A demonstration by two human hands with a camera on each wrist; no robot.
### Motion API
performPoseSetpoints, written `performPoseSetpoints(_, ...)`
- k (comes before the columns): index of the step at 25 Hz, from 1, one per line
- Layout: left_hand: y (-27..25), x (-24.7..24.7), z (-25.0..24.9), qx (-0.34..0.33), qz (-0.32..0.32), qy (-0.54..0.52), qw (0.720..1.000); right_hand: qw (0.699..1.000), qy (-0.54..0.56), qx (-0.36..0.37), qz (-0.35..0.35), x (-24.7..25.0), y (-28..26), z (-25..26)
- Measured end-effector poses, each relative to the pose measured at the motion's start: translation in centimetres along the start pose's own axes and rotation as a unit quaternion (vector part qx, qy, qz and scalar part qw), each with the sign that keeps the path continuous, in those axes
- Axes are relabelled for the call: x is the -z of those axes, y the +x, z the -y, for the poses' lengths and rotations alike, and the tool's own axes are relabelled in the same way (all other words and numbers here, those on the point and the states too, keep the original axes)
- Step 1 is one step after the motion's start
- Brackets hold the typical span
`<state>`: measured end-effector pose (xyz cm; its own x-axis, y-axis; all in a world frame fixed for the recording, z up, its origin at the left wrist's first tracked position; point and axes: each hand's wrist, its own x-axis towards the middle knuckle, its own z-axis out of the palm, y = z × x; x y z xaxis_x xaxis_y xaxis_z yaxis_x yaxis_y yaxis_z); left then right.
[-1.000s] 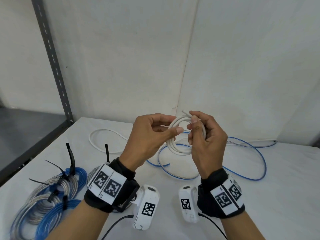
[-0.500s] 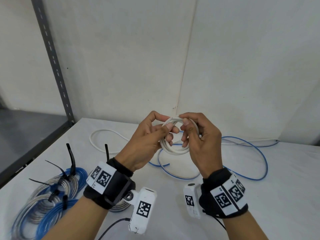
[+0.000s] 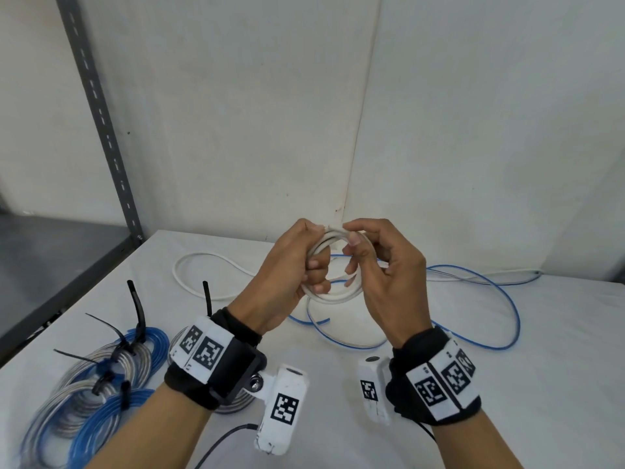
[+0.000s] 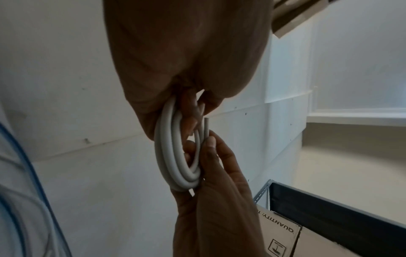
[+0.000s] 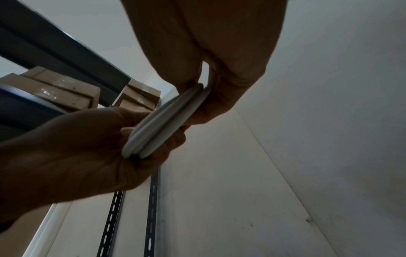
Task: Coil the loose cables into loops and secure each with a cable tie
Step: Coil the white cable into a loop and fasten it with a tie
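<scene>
The left hand [image 4: 186, 52] and right hand [image 4: 219, 200] pinch a coiled white round cable [image 4: 173, 156]; a cardboard box [image 4: 283, 238] sits at five o'clock.

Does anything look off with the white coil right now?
Only slightly: the coil, held in both hands, has its cut end sticking free past the loops, untucked. No tie on it yet.

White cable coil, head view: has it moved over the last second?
Yes. The white cable coil shifted slightly left, from right of the wall corner seam to below it.
</scene>
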<state>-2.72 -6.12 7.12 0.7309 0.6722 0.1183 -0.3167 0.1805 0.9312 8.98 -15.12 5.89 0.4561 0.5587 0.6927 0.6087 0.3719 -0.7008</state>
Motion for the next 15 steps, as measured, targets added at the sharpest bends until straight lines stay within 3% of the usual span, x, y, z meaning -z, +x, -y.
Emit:
performPoseSetpoints(5, 0.01, 0.10, -0.12, 0.020, -0.024, 0.045, 0.999, 1.000, -0.014, 0.021, -0.006, -0.53, -0.14, -0.16)
performPoseSetpoints(10, 0.09, 0.05, 0.12, 0.057, -0.017, -0.004, 0.998, 1.000, 0.011, -0.011, 0.019, -0.17, 0.01, -0.62)
performPoseSetpoints(15, -0.05, -0.22, 0.45, 0.013, -0.025, 0.080, 0.996, 0.999, -0.003, 0.012, 0.044, 0.36, 0.09, -0.87)
